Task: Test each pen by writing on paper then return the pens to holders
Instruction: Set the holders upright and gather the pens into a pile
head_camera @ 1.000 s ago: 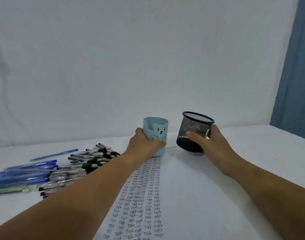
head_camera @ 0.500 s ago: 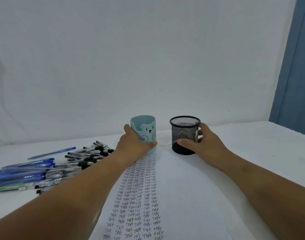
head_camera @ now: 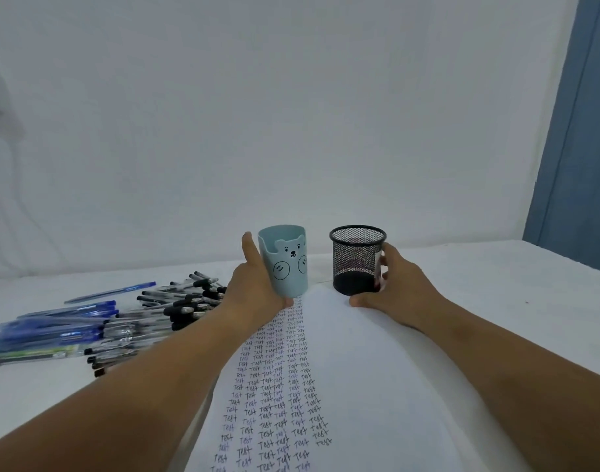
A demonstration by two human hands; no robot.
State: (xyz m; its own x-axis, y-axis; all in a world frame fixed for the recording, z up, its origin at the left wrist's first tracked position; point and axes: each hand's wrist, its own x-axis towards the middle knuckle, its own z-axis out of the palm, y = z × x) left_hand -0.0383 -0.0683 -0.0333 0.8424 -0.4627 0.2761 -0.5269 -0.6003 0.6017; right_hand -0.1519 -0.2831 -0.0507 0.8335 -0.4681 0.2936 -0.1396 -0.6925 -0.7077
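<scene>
Head camera showed the left hand cupped round the pale blue plastic bear-face pen holder, thumb under its base, finger up its far side. That holder stood upright on the bench at the far end of the white paper sheet, mouth upward. The right hand gripped the black wire-mesh pen holder, also upright, just right of the blue one; its fingers were partly hidden behind the mesh. The heap of black and blue pens lay flat at left, long axes mostly left to right; its left end was cut off. Columns of written "Test" ran along the paper.
</scene>
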